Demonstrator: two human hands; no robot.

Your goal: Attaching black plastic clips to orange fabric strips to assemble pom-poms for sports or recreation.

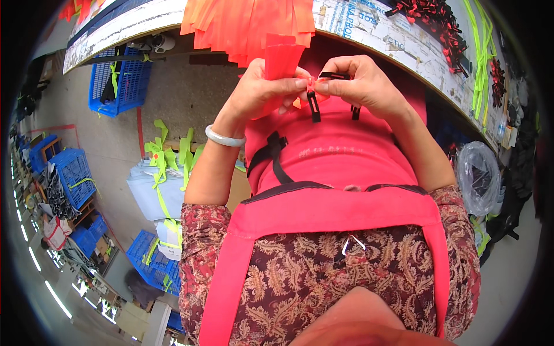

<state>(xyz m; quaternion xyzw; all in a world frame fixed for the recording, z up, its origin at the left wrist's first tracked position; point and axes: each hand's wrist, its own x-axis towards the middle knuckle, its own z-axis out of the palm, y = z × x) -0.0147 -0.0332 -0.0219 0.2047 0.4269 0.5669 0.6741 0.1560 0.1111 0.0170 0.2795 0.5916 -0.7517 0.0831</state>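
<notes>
In front of my pink apron (340,155), both hands meet at chest height with their fingertips nearly touching. My left hand (262,89) is closed on a bright orange-red fabric strip (283,60) that stands up out of its grip. My right hand (366,83) pinches at a small black piece with a red end (313,106), hanging between the fingertips of both hands. Another slim black piece (336,75) sticks out by the right index finger, and one more black end (355,112) shows below that hand. Exactly what these black pieces are cannot be made out.
Orange strips (248,29) drape over the near edge of the white-topped table (340,20). Small black-and-red pieces (435,23) and neon-yellow strips (482,63) lie to the right. Blue crates (124,81) and a pale-blue bundle (151,187) stand at left. A clear plastic roll (478,176) is at right.
</notes>
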